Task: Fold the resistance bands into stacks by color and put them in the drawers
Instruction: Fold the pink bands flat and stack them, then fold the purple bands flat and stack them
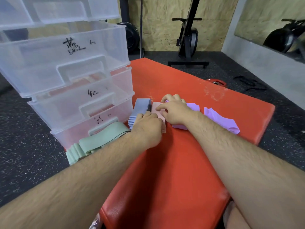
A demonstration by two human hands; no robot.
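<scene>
A stack of pink bands (156,107) lies on the red mat (173,162) between my hands. My left hand (146,128) grips its near end, fingers curled over it. My right hand (175,109) rests on its far part, index finger stretched across the top. A blue-grey folded stack (141,109) sits just left of it. Green bands (99,142) lie by the lowest drawer, partly under my left forearm. Purple bands (221,120) lie loose to the right, some under my right hand. Clear drawers (66,63) stand at left, pulled out.
The drawer unit carries handwritten labels and takes up the mat's left far corner. Beyond the mat are a black speckled floor, a red weight plate (216,82), an exercise bike (188,40) and a mirror at the right.
</scene>
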